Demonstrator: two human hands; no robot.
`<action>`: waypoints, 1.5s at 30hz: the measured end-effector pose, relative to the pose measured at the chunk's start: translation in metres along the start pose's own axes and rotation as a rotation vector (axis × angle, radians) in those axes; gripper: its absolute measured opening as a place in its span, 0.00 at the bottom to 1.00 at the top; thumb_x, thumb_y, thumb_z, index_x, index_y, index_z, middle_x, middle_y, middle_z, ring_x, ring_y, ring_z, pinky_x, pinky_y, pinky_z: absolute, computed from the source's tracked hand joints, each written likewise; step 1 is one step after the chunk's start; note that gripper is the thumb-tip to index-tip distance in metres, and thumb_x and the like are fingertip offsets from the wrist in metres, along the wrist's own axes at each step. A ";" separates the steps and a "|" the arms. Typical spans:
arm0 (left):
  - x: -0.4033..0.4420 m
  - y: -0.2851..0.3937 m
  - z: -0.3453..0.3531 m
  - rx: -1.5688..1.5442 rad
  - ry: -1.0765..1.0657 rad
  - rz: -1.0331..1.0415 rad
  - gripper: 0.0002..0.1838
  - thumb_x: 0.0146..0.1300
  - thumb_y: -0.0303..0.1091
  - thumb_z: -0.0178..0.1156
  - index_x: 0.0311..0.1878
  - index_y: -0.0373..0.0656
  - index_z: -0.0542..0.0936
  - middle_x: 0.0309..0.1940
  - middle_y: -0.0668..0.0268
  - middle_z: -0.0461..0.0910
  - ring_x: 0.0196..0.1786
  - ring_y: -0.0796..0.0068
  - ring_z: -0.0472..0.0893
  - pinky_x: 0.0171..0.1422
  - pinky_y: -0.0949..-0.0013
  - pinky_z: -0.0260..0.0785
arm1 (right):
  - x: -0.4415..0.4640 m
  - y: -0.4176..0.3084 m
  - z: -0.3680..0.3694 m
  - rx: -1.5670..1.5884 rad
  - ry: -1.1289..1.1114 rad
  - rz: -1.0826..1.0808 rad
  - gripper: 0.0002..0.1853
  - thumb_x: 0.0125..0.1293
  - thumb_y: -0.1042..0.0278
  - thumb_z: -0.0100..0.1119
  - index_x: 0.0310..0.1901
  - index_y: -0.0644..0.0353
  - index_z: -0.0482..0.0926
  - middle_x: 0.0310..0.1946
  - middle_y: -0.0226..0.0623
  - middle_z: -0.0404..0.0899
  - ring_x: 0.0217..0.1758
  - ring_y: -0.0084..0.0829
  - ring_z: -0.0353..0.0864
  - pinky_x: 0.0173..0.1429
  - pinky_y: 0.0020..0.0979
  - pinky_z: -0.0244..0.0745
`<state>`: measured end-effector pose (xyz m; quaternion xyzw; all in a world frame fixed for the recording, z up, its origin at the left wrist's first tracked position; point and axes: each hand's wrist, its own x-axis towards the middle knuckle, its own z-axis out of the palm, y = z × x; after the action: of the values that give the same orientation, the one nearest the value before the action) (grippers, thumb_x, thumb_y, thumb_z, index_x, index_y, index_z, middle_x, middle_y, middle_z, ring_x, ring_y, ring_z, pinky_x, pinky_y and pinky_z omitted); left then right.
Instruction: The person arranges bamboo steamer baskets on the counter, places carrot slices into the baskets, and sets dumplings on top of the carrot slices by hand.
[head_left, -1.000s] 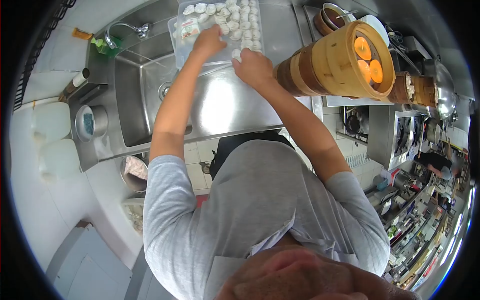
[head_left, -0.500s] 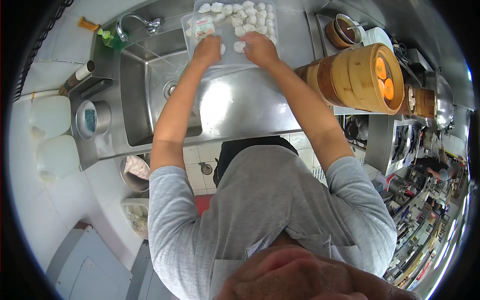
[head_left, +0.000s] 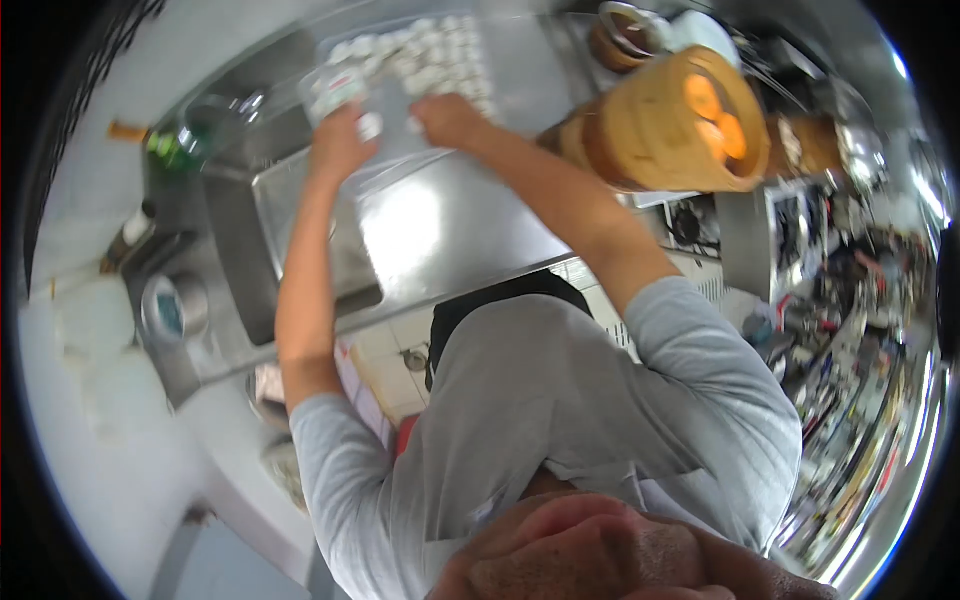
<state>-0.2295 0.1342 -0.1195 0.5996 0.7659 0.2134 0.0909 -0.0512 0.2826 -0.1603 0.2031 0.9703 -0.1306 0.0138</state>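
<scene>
White dumplings (head_left: 440,50) lie in rows in a clear plastic tray (head_left: 487,40) at the top of the view. My left hand (head_left: 343,145) is closed at the lower left of the tray, at the edge of a clear plastic packet with a printed label (head_left: 345,84). One dumpling (head_left: 370,126) sits beside its thumb. At the lower middle of the tray, my right hand (head_left: 452,121) has its fingers pinched together. A small white bit shows under its fingertips, but blur hides what they grip.
A steel sink (head_left: 240,240) lies to the left of the steel counter (head_left: 450,215). Bamboo steamers (head_left: 640,130) with orange pieces inside stand at the right. A metal bowl (head_left: 172,308) is at the far left, and a stove (head_left: 775,235) stands at the right.
The view has tilted and blurred, so the counter and tray appear further left and lower. Both hands remain at the tray, still closed.
</scene>
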 end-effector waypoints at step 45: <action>0.076 0.414 -0.130 0.263 -0.069 0.584 0.23 0.44 0.30 0.75 0.47 0.39 0.86 0.41 0.57 0.83 0.47 0.52 0.83 0.52 0.54 0.76 | -0.278 0.064 -0.390 -0.307 -0.010 0.092 0.20 0.42 0.55 0.78 0.28 0.65 0.86 0.29 0.52 0.86 0.37 0.52 0.87 0.41 0.48 0.81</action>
<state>0.0636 0.2570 0.1861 0.8077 0.5788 0.1090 -0.0266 0.2400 0.3316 0.2227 0.2422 0.9685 0.0188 0.0552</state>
